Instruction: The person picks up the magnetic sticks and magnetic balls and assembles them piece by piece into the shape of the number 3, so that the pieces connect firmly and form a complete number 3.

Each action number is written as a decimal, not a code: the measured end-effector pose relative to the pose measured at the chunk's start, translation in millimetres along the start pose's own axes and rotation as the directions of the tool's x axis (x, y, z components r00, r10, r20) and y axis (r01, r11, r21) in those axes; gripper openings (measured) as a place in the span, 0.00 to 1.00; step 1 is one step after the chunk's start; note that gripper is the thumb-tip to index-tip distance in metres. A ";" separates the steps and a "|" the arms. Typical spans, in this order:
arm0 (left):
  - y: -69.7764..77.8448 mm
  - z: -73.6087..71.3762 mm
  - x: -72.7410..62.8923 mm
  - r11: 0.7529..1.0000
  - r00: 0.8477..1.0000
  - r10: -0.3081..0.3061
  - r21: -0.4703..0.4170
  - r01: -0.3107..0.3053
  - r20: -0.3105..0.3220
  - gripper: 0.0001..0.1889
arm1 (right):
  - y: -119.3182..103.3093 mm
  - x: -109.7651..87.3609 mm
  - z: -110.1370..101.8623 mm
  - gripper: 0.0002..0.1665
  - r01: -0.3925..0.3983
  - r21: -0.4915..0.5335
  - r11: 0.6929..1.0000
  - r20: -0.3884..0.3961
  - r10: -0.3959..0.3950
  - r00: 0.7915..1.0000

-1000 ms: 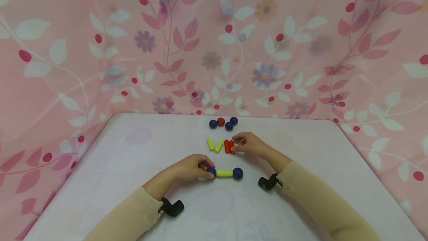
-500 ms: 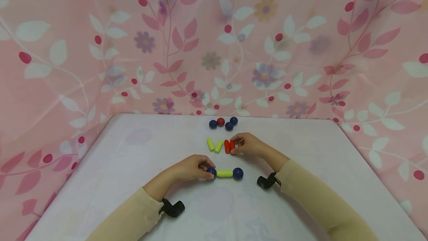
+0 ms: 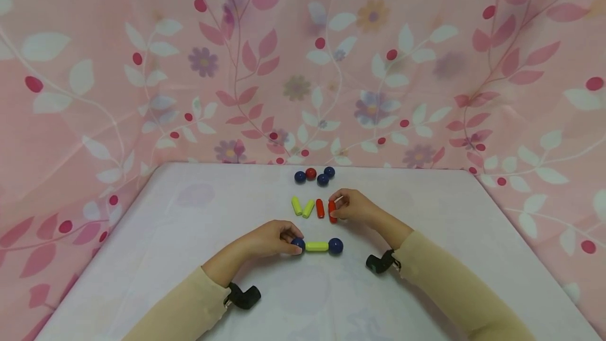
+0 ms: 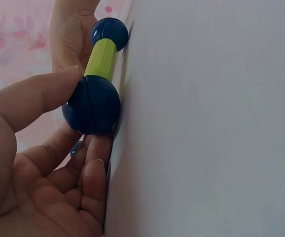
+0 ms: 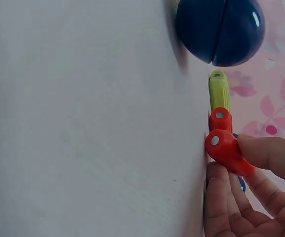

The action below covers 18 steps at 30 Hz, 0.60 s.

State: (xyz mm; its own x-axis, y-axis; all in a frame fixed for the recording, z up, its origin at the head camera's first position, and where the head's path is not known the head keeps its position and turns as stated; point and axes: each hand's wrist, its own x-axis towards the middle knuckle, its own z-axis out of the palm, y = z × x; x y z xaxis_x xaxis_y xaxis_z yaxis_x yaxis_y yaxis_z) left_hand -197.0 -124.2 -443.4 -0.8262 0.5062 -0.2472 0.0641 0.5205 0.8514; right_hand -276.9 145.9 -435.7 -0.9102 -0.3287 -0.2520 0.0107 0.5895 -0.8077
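My left hand [image 3: 272,238] holds a dark blue ball [image 4: 92,106] between thumb and fingers at the table's middle. A yellow-green rod [image 3: 316,246] joins that ball to a second blue ball [image 3: 335,246], making a dumbbell shape. Farther back, my right hand [image 3: 355,207] pinches a red rod [image 5: 226,150], which has a silvery round spot on its end. Just left of it lies another red rod [image 3: 320,208], lined up behind the held one in the right wrist view.
Two loose yellow-green rods [image 3: 296,206] lie in a V left of the red ones. Behind them, near the table's [image 3: 227,193] back edge, sit a red ball [image 3: 311,173] and several blue balls [image 3: 300,177]. A pink floral curtain [image 3: 293,67] hangs beyond.
My right hand has closed its fingers on the right red rod and drawn it slightly right, away from the other red rod. My left hand has stayed on the blue ball.
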 end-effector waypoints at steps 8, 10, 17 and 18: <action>5.4 2.4 2.7 0.998 0.998 -0.052 0.040 0.053 -0.027 0.15 | 1.9 -8.9 -1.1 0.21 -0.044 0.061 0.997 0.014 0.043 0.999; 7.9 4.1 3.5 0.997 0.997 -0.061 0.052 0.064 -0.043 0.14 | 2.8 -11.1 -1.5 0.21 -0.050 0.075 0.996 0.013 0.049 0.999; 15.0 13.1 5.8 0.998 0.995 -0.046 0.036 0.050 -0.091 0.14 | 6.3 -16.6 -0.7 0.23 -0.045 0.134 0.990 0.036 0.041 0.999; 15.6 14.5 6.3 0.999 0.995 -0.038 0.034 0.042 -0.095 0.14 | 6.7 -17.2 -0.5 0.23 -0.041 0.137 0.990 0.040 0.036 0.999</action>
State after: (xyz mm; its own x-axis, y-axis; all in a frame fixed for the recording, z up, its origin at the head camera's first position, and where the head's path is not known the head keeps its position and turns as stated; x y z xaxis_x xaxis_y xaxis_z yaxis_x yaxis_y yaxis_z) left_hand -193.1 -102.9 -438.4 -0.8777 0.4180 -0.2343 0.0488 0.5644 0.8241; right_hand -261.3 155.8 -436.4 -0.8919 -0.3364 -0.3022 0.1048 0.4962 -0.8619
